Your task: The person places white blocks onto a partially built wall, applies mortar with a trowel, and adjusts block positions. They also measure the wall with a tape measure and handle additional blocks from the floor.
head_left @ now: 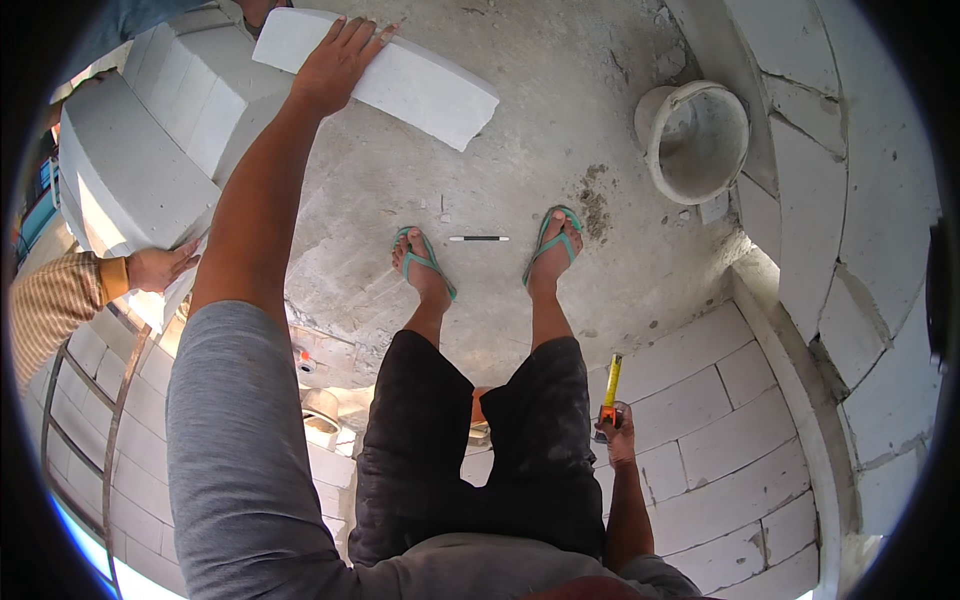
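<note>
My left hand (338,68) lies across the upper edge of a long white building block (425,90), its fingers stretched out over the surface. Whether the block rests fully on the floor is hard to tell. Down by my right thigh, my right hand (620,440) is closed around an orange and black tape measure (606,415). A short length of yellow blade (614,375) sticks out of the case. Between my sandalled feet, a black and white pen (480,239) lies on the concrete floor.
More white blocks (135,150) are stacked at the left, where another person's hand (160,268) in a striped sleeve touches one. Someone in blue is partly visible at the upper left. A round bucket (700,140) stands near the right block wall (810,190). A metal frame (110,440) is at lower left.
</note>
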Motion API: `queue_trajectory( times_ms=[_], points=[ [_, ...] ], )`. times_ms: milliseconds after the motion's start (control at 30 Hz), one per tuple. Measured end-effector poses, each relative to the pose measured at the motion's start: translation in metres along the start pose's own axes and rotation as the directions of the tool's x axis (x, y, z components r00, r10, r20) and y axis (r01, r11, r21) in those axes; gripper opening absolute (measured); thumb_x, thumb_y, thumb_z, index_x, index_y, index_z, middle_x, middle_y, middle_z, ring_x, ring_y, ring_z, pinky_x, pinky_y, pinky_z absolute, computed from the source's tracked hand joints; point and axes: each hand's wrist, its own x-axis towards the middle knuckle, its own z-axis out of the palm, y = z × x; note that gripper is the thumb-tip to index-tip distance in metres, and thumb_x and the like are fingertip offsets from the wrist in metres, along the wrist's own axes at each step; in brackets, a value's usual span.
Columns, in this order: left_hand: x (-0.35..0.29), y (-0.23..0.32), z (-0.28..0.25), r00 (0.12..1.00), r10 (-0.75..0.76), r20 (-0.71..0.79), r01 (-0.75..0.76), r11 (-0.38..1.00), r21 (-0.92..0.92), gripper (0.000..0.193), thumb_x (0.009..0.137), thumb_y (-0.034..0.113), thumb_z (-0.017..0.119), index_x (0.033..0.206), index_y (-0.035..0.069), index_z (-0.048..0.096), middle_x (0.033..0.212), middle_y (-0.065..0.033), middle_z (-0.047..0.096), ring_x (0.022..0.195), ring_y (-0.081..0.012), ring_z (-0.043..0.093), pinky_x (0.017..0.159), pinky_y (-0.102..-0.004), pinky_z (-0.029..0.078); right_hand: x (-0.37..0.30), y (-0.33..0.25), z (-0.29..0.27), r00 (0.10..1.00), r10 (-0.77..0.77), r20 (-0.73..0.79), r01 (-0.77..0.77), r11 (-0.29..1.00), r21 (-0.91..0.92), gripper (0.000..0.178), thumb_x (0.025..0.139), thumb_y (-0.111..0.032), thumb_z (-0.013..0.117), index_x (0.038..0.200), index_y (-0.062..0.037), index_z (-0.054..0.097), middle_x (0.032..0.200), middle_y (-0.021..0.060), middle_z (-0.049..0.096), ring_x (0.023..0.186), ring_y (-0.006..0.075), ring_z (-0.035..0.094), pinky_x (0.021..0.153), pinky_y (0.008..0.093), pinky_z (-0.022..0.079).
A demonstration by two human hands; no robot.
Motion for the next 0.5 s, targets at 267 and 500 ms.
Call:
queue_trajectory(
  times_ms=[267, 500],
  points=[
    [-0.020, 0.010, -0.044, 0.996, 0.082, -0.030, -0.085, 0.988, -0.131, 0.083, 0.077, 0.009, 0.080, 0.150, 0.007, 0.041, 0.141, -0.0136, 0.048, 0.137, -0.0288, 0.044, 0.121, -0.0412, 0.031, -0.025, 0.082, -0.007, 0.978, 0.157, 0.136, -0.180, 0.968, 0.176, 0.043, 0.084, -0.011, 0.070, 0.125, -0.0119, 0.055, 0.097, 0.0053, 0.063, 0.083, 0.0146, 0.062, 0.073, 0.0304, 0.053],
    [-0.089, 0.049, -0.114, 0.998, -0.005, 0.058, 0.024, 0.947, -0.321, 0.080, 0.075, 0.011, 0.078, 0.148, 0.005, 0.044, 0.134, -0.0140, 0.051, 0.132, -0.0272, 0.048, 0.113, -0.0434, 0.036, -0.036, 0.054, -0.022, 0.982, 0.153, 0.114, -0.178, 0.948, 0.264, 0.046, 0.084, -0.010, 0.070, 0.128, -0.0142, 0.055, 0.102, 0.0068, 0.064, 0.089, 0.0174, 0.065, 0.082, 0.0328, 0.054]
  ],
)
